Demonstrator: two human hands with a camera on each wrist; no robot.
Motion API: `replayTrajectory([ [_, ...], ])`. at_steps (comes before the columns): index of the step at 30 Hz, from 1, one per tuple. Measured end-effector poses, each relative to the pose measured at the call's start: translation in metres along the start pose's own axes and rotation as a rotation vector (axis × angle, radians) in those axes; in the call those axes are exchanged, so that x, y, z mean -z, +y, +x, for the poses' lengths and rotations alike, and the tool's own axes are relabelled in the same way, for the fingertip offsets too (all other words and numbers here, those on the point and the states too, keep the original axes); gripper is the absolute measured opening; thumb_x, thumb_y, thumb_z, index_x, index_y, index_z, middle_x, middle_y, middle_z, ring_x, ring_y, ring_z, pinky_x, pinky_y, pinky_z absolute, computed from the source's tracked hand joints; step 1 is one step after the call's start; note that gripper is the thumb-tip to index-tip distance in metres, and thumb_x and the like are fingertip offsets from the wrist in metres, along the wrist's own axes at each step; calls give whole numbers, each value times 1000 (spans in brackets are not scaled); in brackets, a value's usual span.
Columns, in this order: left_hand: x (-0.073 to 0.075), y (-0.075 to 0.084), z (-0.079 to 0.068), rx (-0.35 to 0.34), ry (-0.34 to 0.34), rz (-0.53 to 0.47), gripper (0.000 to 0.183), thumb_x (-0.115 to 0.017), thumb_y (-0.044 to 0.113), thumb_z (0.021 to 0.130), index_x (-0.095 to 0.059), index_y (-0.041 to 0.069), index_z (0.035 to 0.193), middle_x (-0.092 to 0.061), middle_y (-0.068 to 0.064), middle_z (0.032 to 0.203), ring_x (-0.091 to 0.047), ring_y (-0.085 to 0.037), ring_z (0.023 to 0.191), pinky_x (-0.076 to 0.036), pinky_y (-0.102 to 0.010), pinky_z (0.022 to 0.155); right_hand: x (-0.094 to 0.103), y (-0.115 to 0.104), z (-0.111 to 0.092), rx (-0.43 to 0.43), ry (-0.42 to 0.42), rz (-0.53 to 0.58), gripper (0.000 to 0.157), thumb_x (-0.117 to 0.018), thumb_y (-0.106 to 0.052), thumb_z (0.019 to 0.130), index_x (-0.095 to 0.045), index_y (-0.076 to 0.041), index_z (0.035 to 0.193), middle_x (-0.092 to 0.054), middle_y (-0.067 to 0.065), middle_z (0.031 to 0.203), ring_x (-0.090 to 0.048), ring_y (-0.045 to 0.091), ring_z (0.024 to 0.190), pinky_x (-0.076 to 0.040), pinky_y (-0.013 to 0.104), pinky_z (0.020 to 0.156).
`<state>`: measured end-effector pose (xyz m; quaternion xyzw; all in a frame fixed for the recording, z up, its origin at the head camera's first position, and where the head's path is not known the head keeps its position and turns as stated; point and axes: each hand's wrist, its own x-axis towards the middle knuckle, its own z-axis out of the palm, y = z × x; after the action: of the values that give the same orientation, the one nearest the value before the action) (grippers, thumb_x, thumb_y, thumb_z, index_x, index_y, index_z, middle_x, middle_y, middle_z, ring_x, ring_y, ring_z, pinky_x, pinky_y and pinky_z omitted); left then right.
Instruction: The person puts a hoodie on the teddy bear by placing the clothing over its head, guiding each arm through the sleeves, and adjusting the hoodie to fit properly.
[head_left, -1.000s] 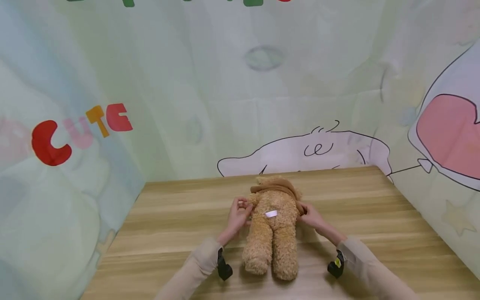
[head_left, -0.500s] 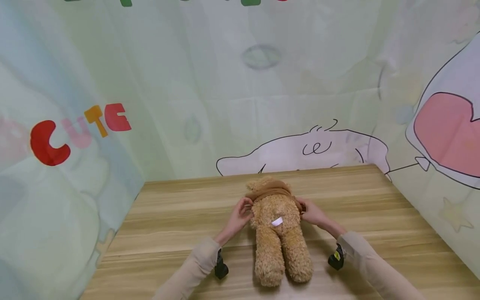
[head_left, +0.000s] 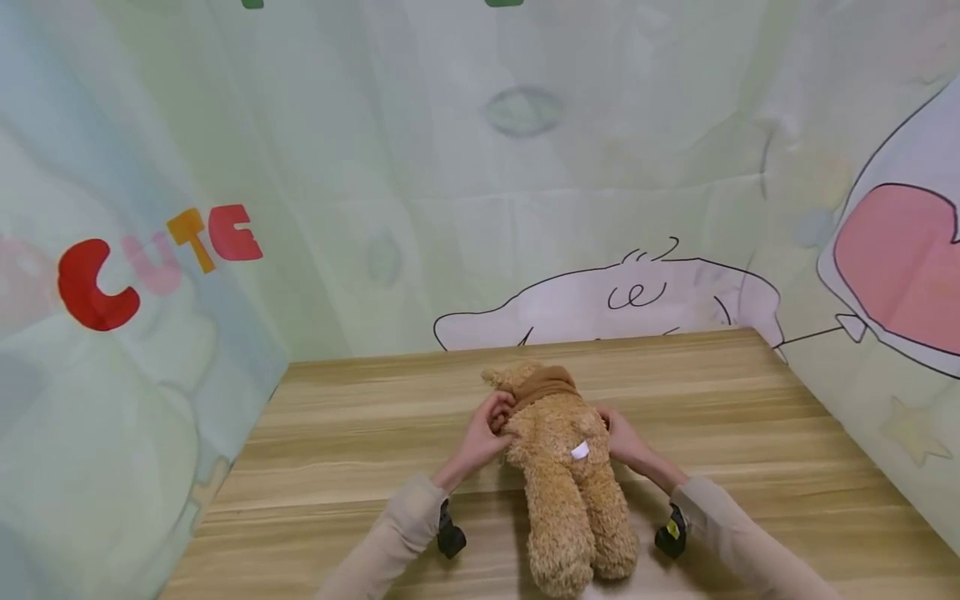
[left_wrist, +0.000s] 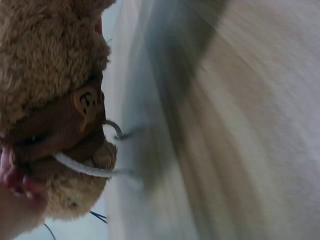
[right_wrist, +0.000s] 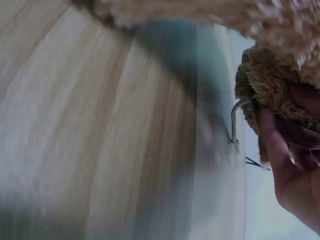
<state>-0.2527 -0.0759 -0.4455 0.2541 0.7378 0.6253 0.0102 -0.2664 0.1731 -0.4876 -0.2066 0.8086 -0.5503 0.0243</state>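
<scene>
A curly tan teddy bear [head_left: 562,475] is held back-up in the head view, legs toward me, a white tag [head_left: 580,450] on its rump. A small brown hoodie [head_left: 543,383] is bunched around its neck and shoulders; the left wrist view shows its bear-face patch [left_wrist: 86,103] and a pale drawstring [left_wrist: 85,167] hanging. My left hand [head_left: 487,433] grips the hoodie's edge at the bear's left side in view, thumb against the fur. On the other side my right hand [head_left: 628,442] curls its fingers round the brown cloth by the bear's arm; fur partly hides this grip.
The wood-grain table [head_left: 360,442] extends under and around the bear. Behind it hangs a printed cloth backdrop [head_left: 375,192] with cartoon drawings. Both sleeved wrists wear small black cameras, one by the left sleeve [head_left: 408,508].
The bear has turned, its legs swinging right and nearer to me, its head shifting left. The left hand has moved in from the bear's arm to the hoodie; the right hand stays at its side.
</scene>
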Motion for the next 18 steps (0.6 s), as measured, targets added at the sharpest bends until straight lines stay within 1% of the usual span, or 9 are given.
replayTrajectory([
  [2, -1, 12, -1, 3, 37, 9, 42, -43, -22, 62, -43, -12, 103, -52, -19, 87, -41, -5, 74, -34, -23, 64, -2, -2, -1, 6, 47, 15, 30, -65, -2, 75, -58, 8, 102, -62, 16, 93, -53, -5, 79, -46, 22, 71],
  [4, -2, 17, -1, 11, 72, 12, 41, -41, -22, 59, -45, -13, 98, -50, -14, 82, -42, -4, 72, -35, -21, 64, -3, -5, -2, 19, 88, 24, 32, -64, -1, 75, -57, 8, 105, -62, 19, 97, -53, -6, 82, -47, 22, 72],
  [6, -2, 19, -1, 19, 111, 0, 38, -41, -22, 58, -46, -14, 94, -50, -11, 79, -43, -3, 70, -37, -20, 64, -5, -9, -4, 10, 130, 27, 32, -64, -1, 75, -58, 7, 105, -62, 22, 99, -54, -6, 84, -47, 22, 73],
  [8, -2, 19, -1, 25, 152, -20, 34, -43, -22, 59, -46, -14, 91, -50, -9, 77, -43, -2, 67, -37, -18, 62, -7, -13, -4, -10, 176, 9, 31, -65, -1, 73, -60, 7, 103, -63, 21, 97, -53, -6, 84, -47, 21, 72],
  [11, -5, 9, 2, 19, 224, -47, 31, -45, -22, 60, -47, -13, 89, -49, -8, 73, -43, -3, 63, -35, -16, 57, -13, -20, -6, -52, 245, -1, 25, -66, -2, 72, -64, 5, 95, -66, 16, 90, -53, -5, 77, -46, 19, 70],
  [13, -9, 1, 3, 7, 281, -41, 29, -48, -22, 59, -47, -12, 87, -48, -8, 69, -40, -4, 59, -31, -15, 53, -17, -22, -6, -71, 281, -18, 17, -66, 0, 70, -65, 5, 86, -65, 9, 77, -51, -5, 68, -44, 18, 63],
  [14, -11, -4, 4, -2, 310, -30, 29, -49, -22, 59, -48, -11, 86, -47, -7, 67, -38, -3, 57, -30, -14, 51, -20, -24, -6, -77, 293, -22, 12, -65, 1, 69, -64, 5, 80, -62, 5, 70, -49, -4, 63, -42, 18, 60],
  [16, -15, -11, 5, -32, 366, 16, 28, -51, -22, 59, -47, -7, 82, -43, -4, 62, -34, -2, 52, -27, -14, 47, -24, -27, -5, -88, 316, -33, 4, -63, 2, 68, -62, 5, 69, -52, -4, 56, -42, -2, 53, -37, 18, 52],
  [18, -18, -15, 5, -82, 407, 128, 28, -52, -21, 58, -44, -3, 78, -36, 0, 58, -30, 0, 49, -24, -13, 45, -29, -29, -3, -92, 340, -78, 10, -62, 1, 67, -57, 3, 59, -40, -11, 49, -34, -1, 47, -30, 17, 47],
])
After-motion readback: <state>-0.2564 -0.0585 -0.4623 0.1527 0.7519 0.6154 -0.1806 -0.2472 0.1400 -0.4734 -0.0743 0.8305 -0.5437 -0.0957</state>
